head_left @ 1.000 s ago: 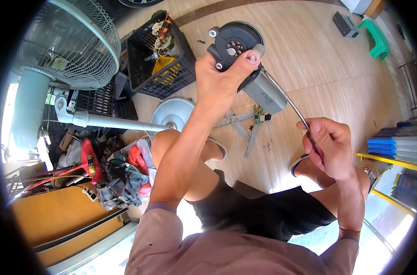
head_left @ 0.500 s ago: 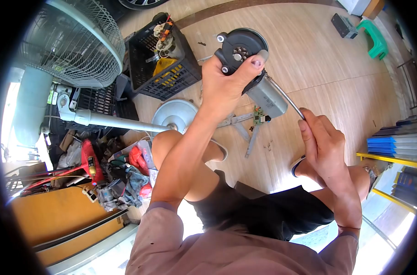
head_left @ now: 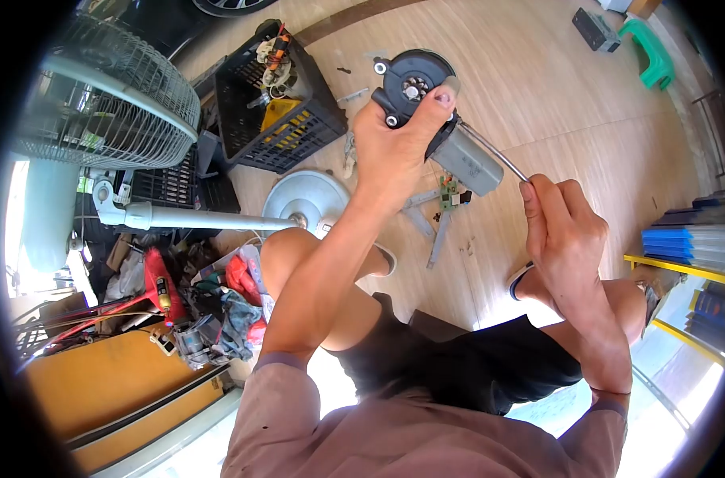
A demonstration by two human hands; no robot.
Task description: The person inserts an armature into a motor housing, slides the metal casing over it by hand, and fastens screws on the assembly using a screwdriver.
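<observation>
My left hand [head_left: 402, 131] grips an electric gear motor [head_left: 470, 163] by its black round gear housing, thumb over the edge. A small toothed gear shows at the housing's centre, and the silver motor can points down to the right. In my right hand [head_left: 565, 227] is a screwdriver [head_left: 494, 150], its handle hidden inside the closed fingers. The thin metal shaft slants up-left beside the motor can, its tip close to where the can joins the housing; whether it touches a screw I cannot tell. Below the motor, a green circuit board [head_left: 451, 195] lies on the floor.
A black plastic crate [head_left: 287, 135] with parts stands at upper left, beside a fan [head_left: 115, 119] on a round base [head_left: 287, 195]. Tools and rags [head_left: 235, 311] are piled at left. A green stool [head_left: 653, 56] and a dark box [head_left: 595, 30] are at upper right.
My right hand and the screwdriver have shifted slightly right and up, the shaft lying at a flatter angle. The motor stays in my left hand, almost unmoved. The camera view has shifted a little.
</observation>
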